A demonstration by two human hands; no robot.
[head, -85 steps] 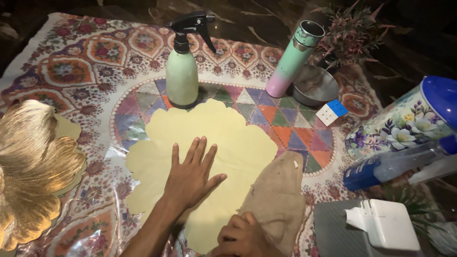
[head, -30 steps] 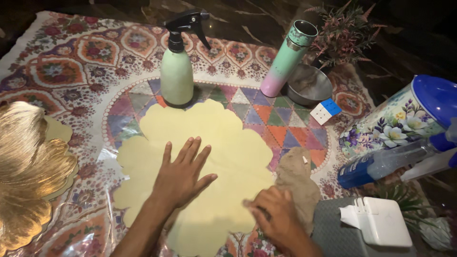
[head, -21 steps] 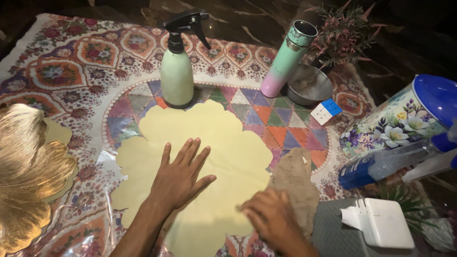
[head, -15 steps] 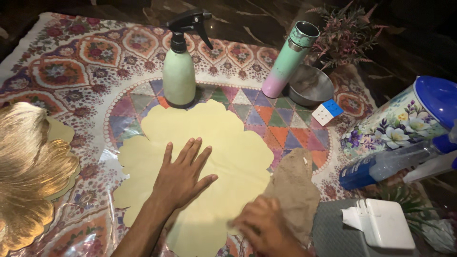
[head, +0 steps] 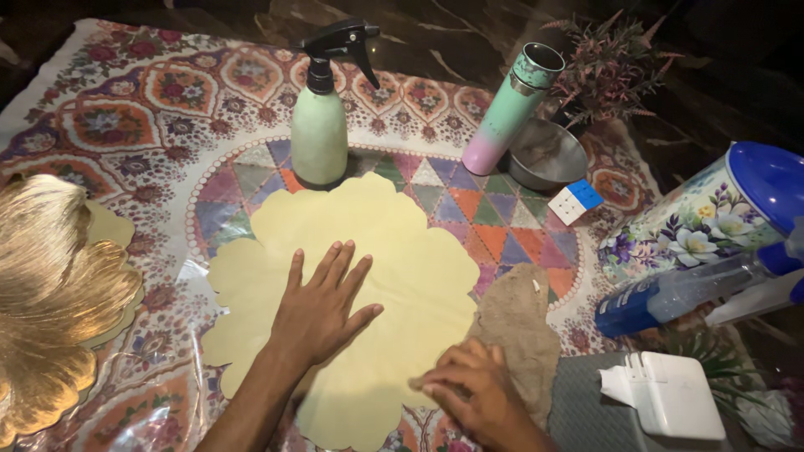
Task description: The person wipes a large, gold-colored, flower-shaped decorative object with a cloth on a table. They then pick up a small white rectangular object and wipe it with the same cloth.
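Note:
My left hand [head: 321, 308] lies flat, fingers spread, on a pale yellow flower-shaped mat [head: 394, 251] that rests on a patterned tablecloth [head: 126, 117]. At the mat's lower right edge my right hand [head: 469, 387] presses down on a brown cloth [head: 519, 322]. The cloth trails up and to the right of that hand, partly over the mat's rim. A pale green spray bottle [head: 319, 134] with a black trigger stands just beyond the mat's far edge.
Golden flower-shaped mats [head: 50, 285] lie at the left. A green-and-pink tumbler [head: 511, 105], metal bowl [head: 546, 155], puzzle cube [head: 572, 201] and potted plant [head: 615, 59] stand at the back right. A floral jar with blue lid [head: 720, 209], blue bottle [head: 678, 289] and white adapter [head: 670, 393] crowd the right.
My right hand has slid with the brown cloth along the mat's lower right edge, moving back and forth. My left hand has stayed flat on the mat.

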